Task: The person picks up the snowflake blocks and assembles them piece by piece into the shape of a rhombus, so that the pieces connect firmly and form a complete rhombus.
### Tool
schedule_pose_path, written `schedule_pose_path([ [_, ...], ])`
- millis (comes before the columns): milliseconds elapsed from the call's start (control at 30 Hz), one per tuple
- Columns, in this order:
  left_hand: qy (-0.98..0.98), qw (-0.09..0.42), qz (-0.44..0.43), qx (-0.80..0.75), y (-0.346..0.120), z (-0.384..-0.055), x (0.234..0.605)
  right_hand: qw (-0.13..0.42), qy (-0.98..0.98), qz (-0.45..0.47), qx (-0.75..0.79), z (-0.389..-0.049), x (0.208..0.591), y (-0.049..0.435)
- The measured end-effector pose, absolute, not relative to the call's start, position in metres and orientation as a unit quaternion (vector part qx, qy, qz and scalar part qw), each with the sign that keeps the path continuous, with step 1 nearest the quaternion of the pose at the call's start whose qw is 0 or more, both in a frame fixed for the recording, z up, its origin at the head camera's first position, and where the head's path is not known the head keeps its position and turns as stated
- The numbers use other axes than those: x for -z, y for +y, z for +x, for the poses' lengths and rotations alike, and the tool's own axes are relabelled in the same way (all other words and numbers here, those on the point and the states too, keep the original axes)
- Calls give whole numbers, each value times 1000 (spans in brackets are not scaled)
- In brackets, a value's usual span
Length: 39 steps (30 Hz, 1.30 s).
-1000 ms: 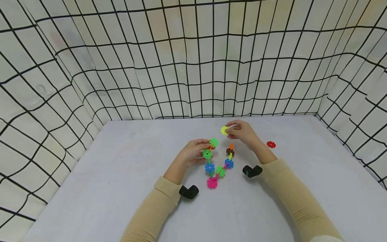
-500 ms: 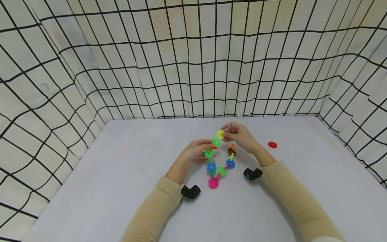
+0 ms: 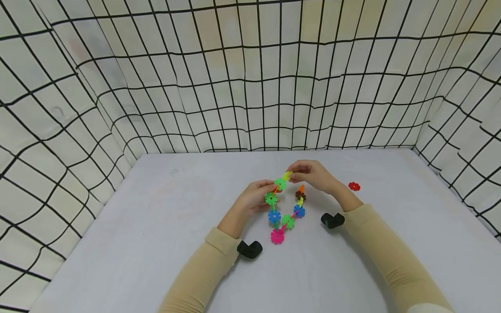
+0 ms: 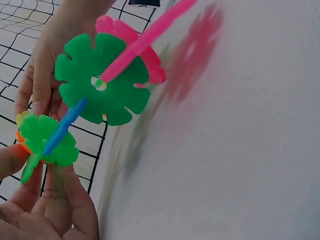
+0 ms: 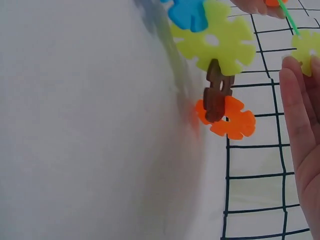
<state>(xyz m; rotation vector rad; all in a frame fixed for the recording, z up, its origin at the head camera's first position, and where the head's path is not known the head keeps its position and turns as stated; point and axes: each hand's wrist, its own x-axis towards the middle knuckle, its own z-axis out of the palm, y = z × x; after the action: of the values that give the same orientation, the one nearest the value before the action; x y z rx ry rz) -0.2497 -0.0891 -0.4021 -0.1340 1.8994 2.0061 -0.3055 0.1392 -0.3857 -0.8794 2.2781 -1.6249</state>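
A chain of flower-shaped plastic discs curves in a U, with a pink disc (image 3: 277, 237) at its near bend. My left hand (image 3: 254, 196) grips the chain's far left end, around the orange disc just below the green disc (image 3: 280, 184). Between thumb and fingers my right hand (image 3: 313, 174) pinches a yellow disc (image 3: 287, 175), seen tilted, right at that green disc's edge. The chain's other end, a brown disc (image 3: 300, 196) and an orange disc (image 5: 239, 121), lies below the right hand. In the right wrist view a thin green edge meets the yellow disc (image 5: 306, 47).
A loose red disc (image 3: 354, 186) lies on the white table (image 3: 156, 243), right of the right hand. Black wrist devices (image 3: 249, 249) sit by both cuffs. Black netting (image 3: 266, 95) over white walls closes in the table's back and sides.
The right hand has brought the yellow disc left and slightly down to the green disc at the chain's end. That yellow disc has turned more edge-on. The left hand keeps its hold.
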Motion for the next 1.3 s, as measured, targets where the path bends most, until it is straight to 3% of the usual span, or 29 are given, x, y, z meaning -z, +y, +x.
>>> schedule_pose_path([
  [767,617,208,-74,-755,-84,-249,405,158,755,-322,549,-314,380,131],
  [1300,575,202,-89,-788,-82,-249,408,126,764,-316,548,-309,386,126],
])
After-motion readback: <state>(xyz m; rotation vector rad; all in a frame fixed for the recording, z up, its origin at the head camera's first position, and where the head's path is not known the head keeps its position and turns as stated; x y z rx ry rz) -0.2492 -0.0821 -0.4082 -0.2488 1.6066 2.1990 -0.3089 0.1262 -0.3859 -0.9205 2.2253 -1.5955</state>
